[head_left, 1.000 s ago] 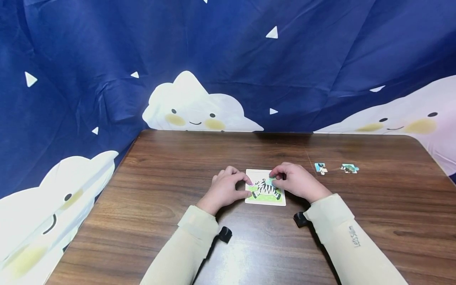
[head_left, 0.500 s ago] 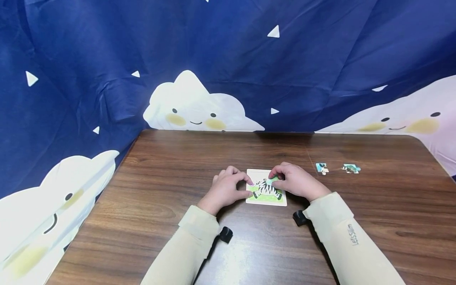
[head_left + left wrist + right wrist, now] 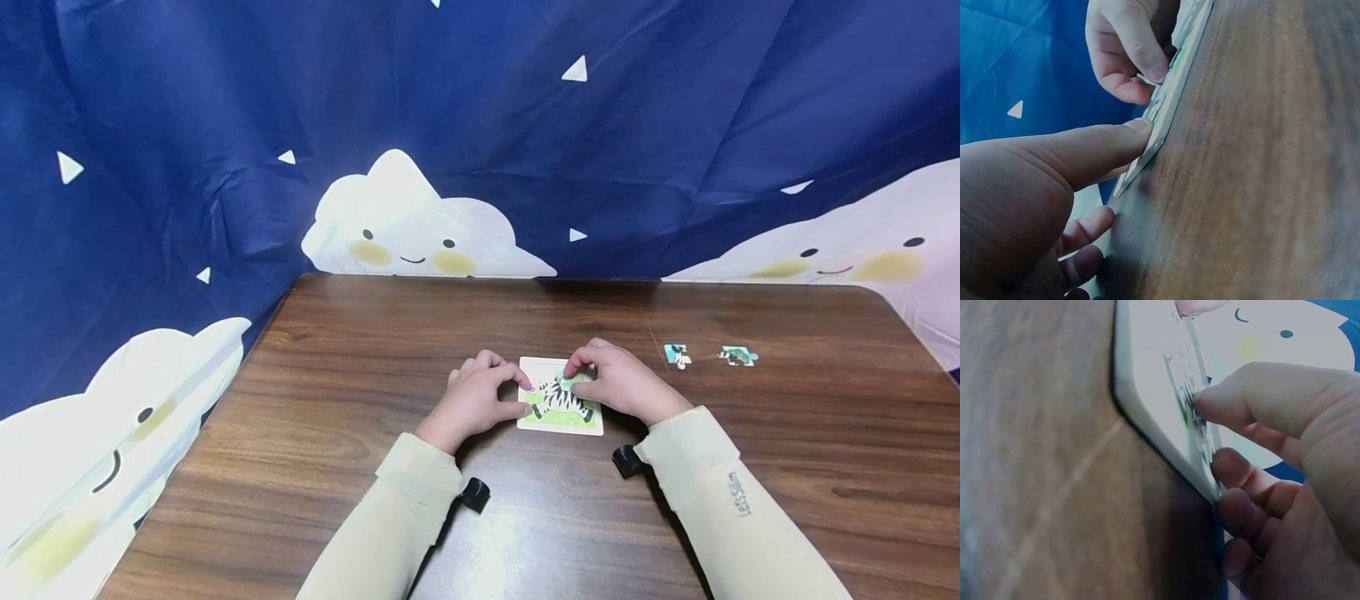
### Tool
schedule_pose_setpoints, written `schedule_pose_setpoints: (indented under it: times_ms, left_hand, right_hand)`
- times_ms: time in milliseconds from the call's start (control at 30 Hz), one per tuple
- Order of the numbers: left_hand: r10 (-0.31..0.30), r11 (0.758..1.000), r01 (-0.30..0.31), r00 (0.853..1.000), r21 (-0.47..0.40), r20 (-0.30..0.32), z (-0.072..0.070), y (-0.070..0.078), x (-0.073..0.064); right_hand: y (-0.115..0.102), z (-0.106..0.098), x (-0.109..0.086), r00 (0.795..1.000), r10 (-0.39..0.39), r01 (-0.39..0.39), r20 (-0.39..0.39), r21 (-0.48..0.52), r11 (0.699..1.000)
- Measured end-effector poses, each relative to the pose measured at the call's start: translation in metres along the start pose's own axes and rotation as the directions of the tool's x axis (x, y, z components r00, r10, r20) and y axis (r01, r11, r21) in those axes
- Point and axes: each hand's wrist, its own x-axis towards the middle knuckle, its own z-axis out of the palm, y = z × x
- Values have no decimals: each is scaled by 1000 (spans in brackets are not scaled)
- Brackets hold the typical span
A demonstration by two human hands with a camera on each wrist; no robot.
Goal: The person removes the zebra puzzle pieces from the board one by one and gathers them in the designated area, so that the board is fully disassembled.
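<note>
Two left fingers (image 3: 515, 372) apart on zebra puzzle (image 3: 561, 419), right fingers (image 3: 582, 359) round teal piece (image 3: 567, 382).

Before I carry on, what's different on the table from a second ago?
The bare right hand, pinching a small pale turquoise puzzle piece, has edged slightly left over the square, white-bordered zebra puzzle board. No visible grab or release. The bare left hand at the board's left edge, the board, the loose blue-and-white puzzle piece and the loose green-and-blue puzzle piece stayed put.
</note>
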Motion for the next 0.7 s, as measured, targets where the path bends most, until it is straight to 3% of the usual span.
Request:
schedule_pose_setpoints:
  times_ms: [367,700]
  left_hand:
    - [-11,1000,11,1000,-1,9,3,-2,1]
    - [-2,1000,2,1000,1,3,2,-1,1]
  right_hand:
    - [4,0,0,995,93,-94,23,41,995]
    - [2,-2,0,996,86,-86,1,-10,996]
